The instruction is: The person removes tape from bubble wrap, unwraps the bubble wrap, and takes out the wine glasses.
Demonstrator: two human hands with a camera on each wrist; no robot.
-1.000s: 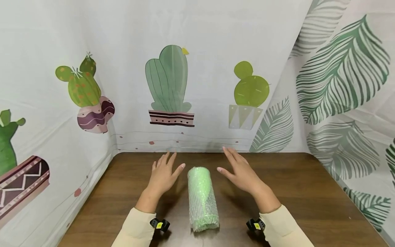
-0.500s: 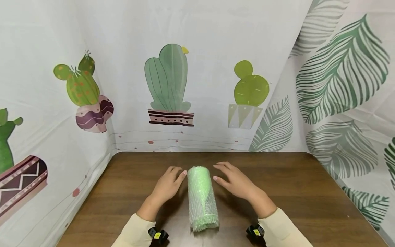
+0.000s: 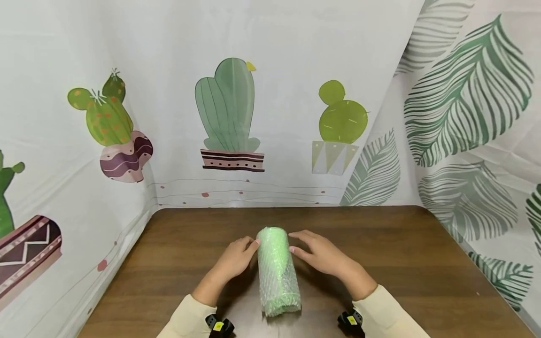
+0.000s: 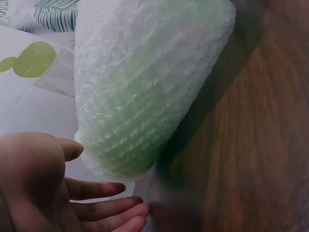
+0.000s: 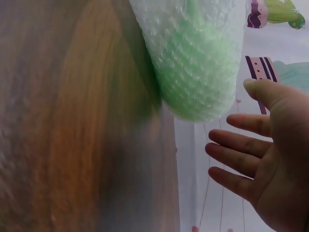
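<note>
A long, rounded bundle of clear bubble wrap [image 3: 279, 277] lies on the table, pointing away from me. Something light green shows through the wrap; its kind cannot be made out. My left hand [image 3: 236, 257] is at the bundle's far left side, its thumb tip at the wrap's edge, fingers relaxed. In the left wrist view, the bubble wrap [image 4: 145, 92] is just beyond the left hand's thumb [image 4: 72, 149]. On the far right side, my right hand [image 3: 323, 253] is close to the wrap with fingers extended. A narrow gap separates the right thumb [image 5: 260, 89] from the bundle in the right wrist view.
The brown wooden table [image 3: 405, 263] has rounded far corners. A white cloth printed with cacti and leaves [image 3: 287, 94] hangs behind it and along both sides. Each wrist wears a small black camera, the left camera [image 3: 220, 325] and the right camera [image 3: 350, 322].
Both hands have come down and inward from either side toward the bundle's far end, and their fingers have lowered. The bundle stays in place.
</note>
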